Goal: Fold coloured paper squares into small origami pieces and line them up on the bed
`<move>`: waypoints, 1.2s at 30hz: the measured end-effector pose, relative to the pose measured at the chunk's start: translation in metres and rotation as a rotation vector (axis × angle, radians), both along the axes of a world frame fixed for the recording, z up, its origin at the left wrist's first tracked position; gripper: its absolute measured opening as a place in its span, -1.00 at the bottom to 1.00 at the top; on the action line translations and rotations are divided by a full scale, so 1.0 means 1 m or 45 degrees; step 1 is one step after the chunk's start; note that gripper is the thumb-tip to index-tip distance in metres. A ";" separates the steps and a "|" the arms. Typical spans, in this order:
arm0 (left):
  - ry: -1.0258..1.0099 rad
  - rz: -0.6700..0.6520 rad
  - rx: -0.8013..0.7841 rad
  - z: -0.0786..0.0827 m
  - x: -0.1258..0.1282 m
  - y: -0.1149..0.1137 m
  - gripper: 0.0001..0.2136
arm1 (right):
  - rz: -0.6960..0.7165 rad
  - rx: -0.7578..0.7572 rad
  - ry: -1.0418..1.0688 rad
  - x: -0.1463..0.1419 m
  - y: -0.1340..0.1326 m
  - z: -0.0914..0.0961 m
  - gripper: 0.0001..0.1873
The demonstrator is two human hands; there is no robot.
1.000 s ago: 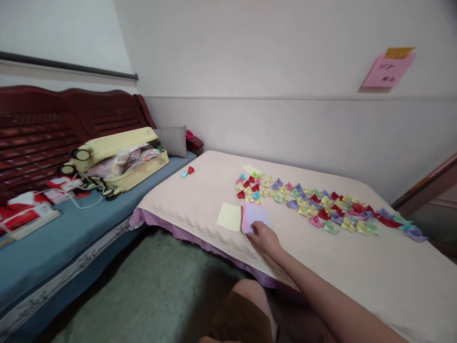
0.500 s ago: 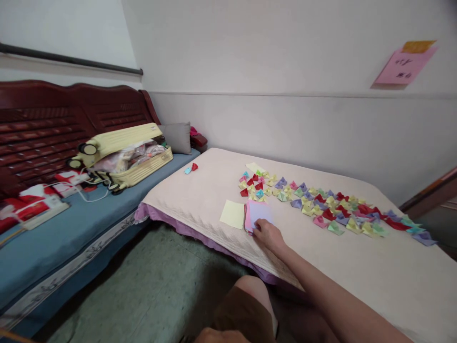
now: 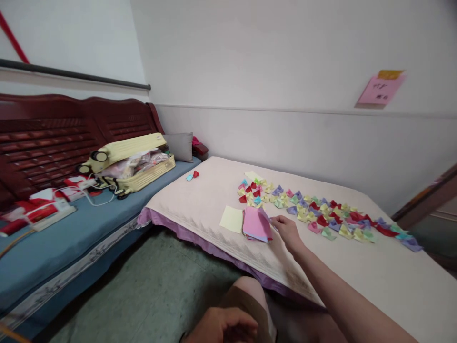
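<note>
A stack of coloured paper squares lies near the bed's front edge, a pink sheet on top. My right hand is closed on the edge of a purple paper sheet, pinched between thumb and fingers and tilted up off the stack's right side. Beside the stack on the left lies a pale yellow paper sheet. Low in the view, over my lap, my left hand is loosely curved, thumb and fingers apart, with nothing visible in it; the frame cuts off part of it.
Many folded paper pieces spread across the bed. Two small folded pieces lie at its far left. An open yellow suitcase and a grey pillow rest on the blue-covered bench. A pink note hangs on the wall.
My right hand has moved right, lifting the purple sheet from the stack and uncovering the pink one. My left hand has risen further into view. The camera view has shifted slightly.
</note>
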State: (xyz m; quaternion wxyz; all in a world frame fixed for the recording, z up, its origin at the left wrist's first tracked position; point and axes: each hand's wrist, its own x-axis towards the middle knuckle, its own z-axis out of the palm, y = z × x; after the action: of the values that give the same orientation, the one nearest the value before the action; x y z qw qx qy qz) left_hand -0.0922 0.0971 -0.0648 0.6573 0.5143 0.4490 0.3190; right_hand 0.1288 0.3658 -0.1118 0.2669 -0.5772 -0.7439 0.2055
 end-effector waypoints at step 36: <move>-0.847 0.150 0.180 0.085 0.097 -0.100 -0.71 | 0.426 0.016 0.784 0.079 -0.361 0.135 -0.79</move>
State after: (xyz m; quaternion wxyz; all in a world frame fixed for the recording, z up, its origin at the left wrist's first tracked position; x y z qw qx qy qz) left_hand 0.0047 -0.0033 0.0199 0.7109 0.3996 0.2159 0.5370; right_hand 0.2079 0.0045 0.0235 0.4449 -0.3567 -0.7141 0.4062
